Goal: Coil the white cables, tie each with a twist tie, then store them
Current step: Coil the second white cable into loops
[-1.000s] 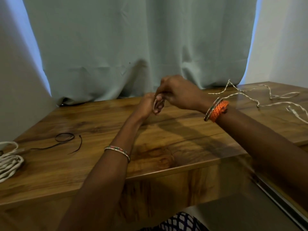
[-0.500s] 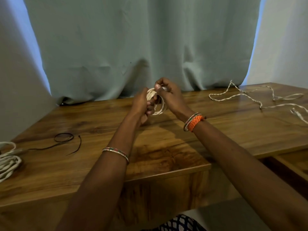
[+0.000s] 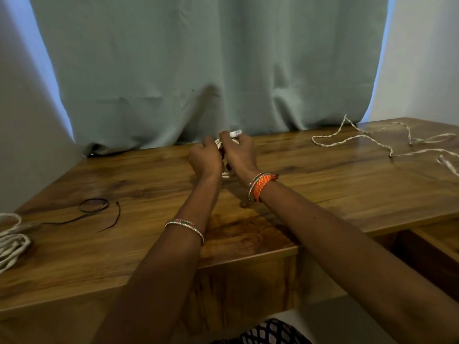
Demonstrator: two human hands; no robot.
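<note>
At the far left edge of the table (image 3: 124, 259) lies a white coil (image 3: 11, 244), part of it cut off by the frame. Just right of it, a dark twist tie (image 3: 93, 206) lies looped on the wood, its tails trailing toward me.

Mid-table, close to the curtain (image 3: 211, 65), my left hand (image 3: 205, 158) curls round a small cable bundle (image 3: 227, 173); only slivers of white show above and below my fingers. My right hand (image 3: 239, 155) presses against the same bundle and pinches its plug (image 3: 236, 133) at the top. The plug carries a faint marking, too blurred to read. An orange band (image 3: 262, 186) wraps my right wrist.

Far right, a loose cable (image 3: 367, 140) sprawls uncoiled across the table, well apart from my hands.
</note>
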